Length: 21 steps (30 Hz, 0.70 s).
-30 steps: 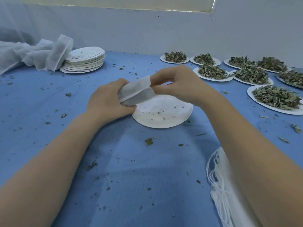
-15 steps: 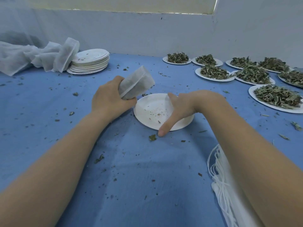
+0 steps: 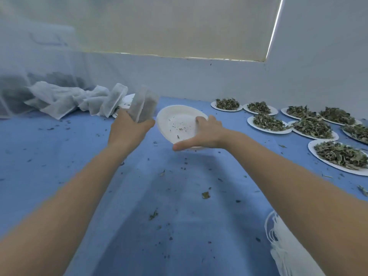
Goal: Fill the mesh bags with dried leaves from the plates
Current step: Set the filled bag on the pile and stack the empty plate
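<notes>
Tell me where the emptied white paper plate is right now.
In the head view, the emptied white paper plate sits centre frame, tilted, gripped by the right hand, just right of the filled mesh bag held in the left hand.

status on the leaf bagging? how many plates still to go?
Done: filled mesh bags lie piled at the far left, with used plates partly hidden behind them. In hand: the left hand grips a just-filled bag, and the right hand holds the emptied plate, only crumbs on it. Left: at least eight plates of dried leaves wait at right, and unused bags lie at the near right.
</notes>
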Each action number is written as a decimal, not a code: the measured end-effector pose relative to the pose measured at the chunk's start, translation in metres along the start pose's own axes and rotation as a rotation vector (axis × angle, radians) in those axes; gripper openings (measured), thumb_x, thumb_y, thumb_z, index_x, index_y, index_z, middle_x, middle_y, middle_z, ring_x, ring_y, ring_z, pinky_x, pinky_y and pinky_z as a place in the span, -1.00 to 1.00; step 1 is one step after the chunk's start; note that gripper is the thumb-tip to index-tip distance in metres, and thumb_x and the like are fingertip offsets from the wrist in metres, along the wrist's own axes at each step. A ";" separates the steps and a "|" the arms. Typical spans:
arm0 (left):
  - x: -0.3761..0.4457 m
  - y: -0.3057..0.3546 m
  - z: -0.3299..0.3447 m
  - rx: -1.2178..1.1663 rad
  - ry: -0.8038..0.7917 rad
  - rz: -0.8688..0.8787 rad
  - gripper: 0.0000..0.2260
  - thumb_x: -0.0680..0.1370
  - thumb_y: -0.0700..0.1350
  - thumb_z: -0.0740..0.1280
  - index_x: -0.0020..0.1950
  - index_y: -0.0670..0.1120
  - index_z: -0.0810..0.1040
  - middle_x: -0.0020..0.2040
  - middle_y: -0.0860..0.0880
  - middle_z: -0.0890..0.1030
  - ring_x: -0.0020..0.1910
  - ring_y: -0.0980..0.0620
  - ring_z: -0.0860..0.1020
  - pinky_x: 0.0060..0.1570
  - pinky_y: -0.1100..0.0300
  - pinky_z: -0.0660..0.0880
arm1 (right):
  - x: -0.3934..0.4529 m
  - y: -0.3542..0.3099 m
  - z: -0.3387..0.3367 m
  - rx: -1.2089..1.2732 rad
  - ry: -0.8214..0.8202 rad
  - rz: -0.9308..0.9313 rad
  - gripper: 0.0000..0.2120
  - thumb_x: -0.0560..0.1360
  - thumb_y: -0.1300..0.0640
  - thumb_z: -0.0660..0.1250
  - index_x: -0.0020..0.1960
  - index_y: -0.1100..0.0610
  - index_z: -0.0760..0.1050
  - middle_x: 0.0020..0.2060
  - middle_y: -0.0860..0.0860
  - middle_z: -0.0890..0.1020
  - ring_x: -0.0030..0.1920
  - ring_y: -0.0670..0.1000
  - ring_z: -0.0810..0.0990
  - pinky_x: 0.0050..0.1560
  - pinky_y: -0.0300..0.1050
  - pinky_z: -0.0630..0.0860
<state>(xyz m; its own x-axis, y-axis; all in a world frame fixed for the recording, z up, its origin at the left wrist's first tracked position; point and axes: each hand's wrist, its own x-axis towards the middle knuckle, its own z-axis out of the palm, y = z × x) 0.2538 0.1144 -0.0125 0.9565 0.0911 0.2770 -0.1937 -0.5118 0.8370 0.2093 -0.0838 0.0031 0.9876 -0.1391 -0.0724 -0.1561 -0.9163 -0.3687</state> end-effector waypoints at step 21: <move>0.225 -0.107 0.002 0.253 0.007 -0.124 -0.53 0.56 0.01 0.24 0.30 -0.30 0.25 -0.10 -0.13 0.50 -0.20 -0.07 0.48 -0.30 0.16 0.35 | 0.253 -0.137 0.038 -0.150 0.034 -0.043 0.06 0.12 -0.54 0.31 0.39 0.14 0.29 0.32 0.17 0.21 0.33 0.16 0.17 0.24 -0.07 0.19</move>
<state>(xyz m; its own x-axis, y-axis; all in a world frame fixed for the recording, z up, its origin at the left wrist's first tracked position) 0.4901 0.1884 -0.0407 0.9678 0.1716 0.1840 -0.0140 -0.6934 0.7204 0.4799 0.0208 0.0005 0.9937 -0.1088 -0.0271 -0.1121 -0.9673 -0.2277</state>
